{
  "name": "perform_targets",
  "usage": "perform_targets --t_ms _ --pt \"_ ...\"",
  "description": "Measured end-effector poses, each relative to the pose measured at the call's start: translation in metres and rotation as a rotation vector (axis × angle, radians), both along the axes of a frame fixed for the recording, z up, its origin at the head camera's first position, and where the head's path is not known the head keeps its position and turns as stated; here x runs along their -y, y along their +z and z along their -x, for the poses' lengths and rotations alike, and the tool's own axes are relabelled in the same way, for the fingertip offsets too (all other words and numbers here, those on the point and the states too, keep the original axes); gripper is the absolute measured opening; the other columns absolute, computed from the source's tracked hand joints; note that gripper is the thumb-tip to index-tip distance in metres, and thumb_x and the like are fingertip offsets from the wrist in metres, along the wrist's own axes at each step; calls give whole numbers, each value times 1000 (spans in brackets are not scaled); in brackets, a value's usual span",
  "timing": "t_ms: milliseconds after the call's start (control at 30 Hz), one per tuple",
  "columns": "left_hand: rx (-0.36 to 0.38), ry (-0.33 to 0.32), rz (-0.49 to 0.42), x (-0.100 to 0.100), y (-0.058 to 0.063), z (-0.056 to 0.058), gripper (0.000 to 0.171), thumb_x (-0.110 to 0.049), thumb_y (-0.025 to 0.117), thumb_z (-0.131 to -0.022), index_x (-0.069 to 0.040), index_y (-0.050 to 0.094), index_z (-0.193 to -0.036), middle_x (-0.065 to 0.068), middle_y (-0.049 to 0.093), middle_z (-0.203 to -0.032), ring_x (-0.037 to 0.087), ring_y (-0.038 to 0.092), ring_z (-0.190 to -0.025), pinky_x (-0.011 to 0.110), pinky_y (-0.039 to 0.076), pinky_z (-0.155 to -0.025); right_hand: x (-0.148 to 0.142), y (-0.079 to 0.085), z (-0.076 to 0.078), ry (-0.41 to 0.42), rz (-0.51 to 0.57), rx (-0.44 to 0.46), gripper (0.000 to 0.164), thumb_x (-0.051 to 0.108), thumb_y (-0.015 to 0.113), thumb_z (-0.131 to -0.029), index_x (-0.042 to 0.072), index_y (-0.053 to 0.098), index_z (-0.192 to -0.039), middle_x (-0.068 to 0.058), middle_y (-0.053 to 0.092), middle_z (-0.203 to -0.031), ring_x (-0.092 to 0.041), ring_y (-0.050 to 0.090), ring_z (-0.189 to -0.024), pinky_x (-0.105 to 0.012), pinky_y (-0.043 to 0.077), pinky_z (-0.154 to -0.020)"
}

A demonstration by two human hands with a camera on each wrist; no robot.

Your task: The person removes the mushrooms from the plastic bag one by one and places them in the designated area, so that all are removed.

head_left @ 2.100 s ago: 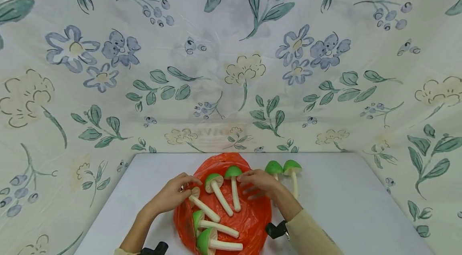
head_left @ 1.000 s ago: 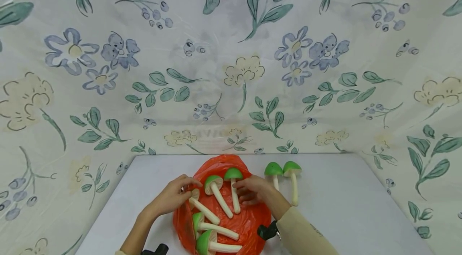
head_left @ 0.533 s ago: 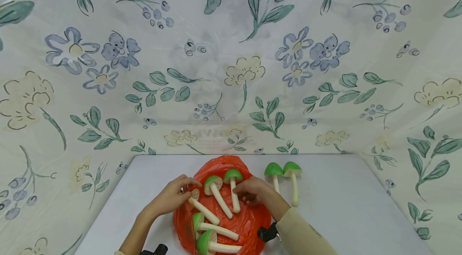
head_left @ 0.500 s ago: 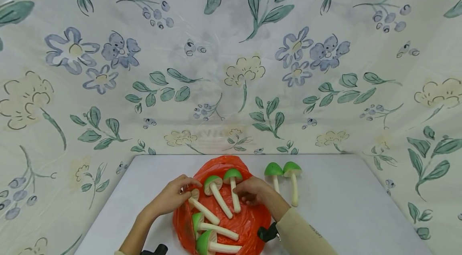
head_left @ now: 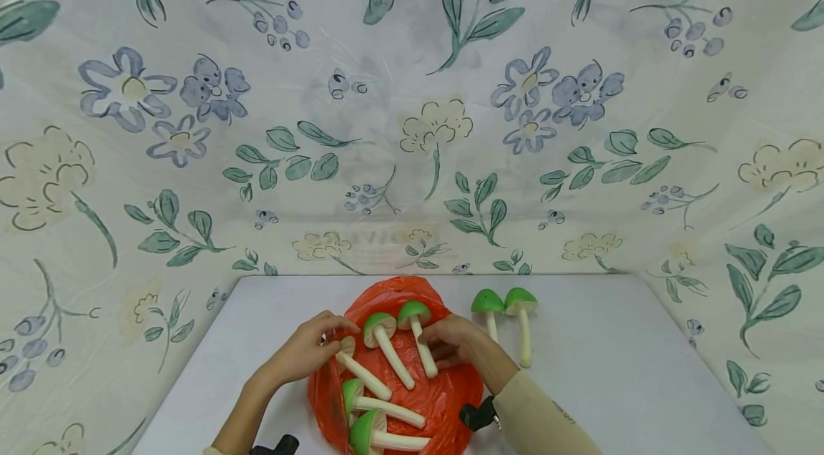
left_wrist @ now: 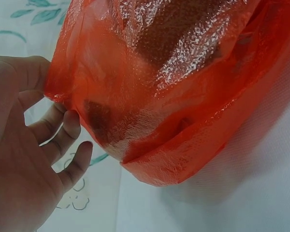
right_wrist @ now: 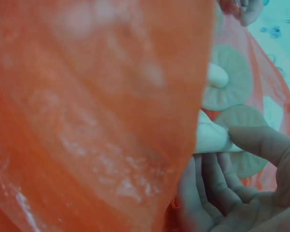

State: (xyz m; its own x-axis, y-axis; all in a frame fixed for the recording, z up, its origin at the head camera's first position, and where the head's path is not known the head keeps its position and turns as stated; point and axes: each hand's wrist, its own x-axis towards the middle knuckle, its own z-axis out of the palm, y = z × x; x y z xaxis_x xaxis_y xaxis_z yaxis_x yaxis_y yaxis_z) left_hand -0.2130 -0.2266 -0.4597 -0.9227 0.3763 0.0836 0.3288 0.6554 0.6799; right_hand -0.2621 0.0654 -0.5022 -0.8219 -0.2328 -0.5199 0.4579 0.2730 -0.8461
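A red plastic bag (head_left: 453,405) lies spread open on the table, with several green-capped toy mushrooms (head_left: 390,355) with white stems in it. My left hand (head_left: 309,346) pinches the bag's left edge between thumb and fingers; in the left wrist view, its other fingers (left_wrist: 82,157) are spread off the plastic. Inside the bag's right part, my right hand (head_left: 460,340) holds the rightmost mushroom (head_left: 414,311) by its stem. The right wrist view shows the thumb (right_wrist: 256,140) on that stem (right_wrist: 212,137), while the bag's wall (right_wrist: 96,111) hides much of the rest.
Two more toy mushrooms, one (head_left: 488,301) beside the other (head_left: 522,303), lie on the white table (head_left: 618,369) right of the bag, behind my right forearm. A floral cloth (head_left: 412,83) hangs at the back and sides.
My right hand has moved left from the bag's right side onto the rightmost mushroom's stem. The stem's lower end has swung slightly right. My left hand stays at the bag's edge.
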Motion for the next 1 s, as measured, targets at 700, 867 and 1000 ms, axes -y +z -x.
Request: perform_targets --t_ms 700,867,1000 --pt "0 -9 -19 -2 8 -2 29 2 60 -90 -11 72 -114 8 59 -98 19 47 -85 28 43 -66 -3 8 1 28 67 6 34 18 73 -84 -3 65 -110 -13 72 -101 -28 72 -85 -44 60 -71" --pt "1 -13 -25 -2 8 -3 29 2 60 -91 -10 72 -114 8 59 -98 19 47 -85 27 43 -66 -6 11 1 44 103 26 38 17 73 -83 -3 62 -114 -14 70 -107 -29 71 -88 -45 60 -74" --pt "5 -16 -24 -2 7 -2 29 3 60 -90 -9 71 -115 8 59 -98 19 47 -84 27 43 -66 -10 13 3 57 123 38 41 18 73 -83 -3 60 -115 -15 68 -109 -31 69 -91 -44 59 -75"
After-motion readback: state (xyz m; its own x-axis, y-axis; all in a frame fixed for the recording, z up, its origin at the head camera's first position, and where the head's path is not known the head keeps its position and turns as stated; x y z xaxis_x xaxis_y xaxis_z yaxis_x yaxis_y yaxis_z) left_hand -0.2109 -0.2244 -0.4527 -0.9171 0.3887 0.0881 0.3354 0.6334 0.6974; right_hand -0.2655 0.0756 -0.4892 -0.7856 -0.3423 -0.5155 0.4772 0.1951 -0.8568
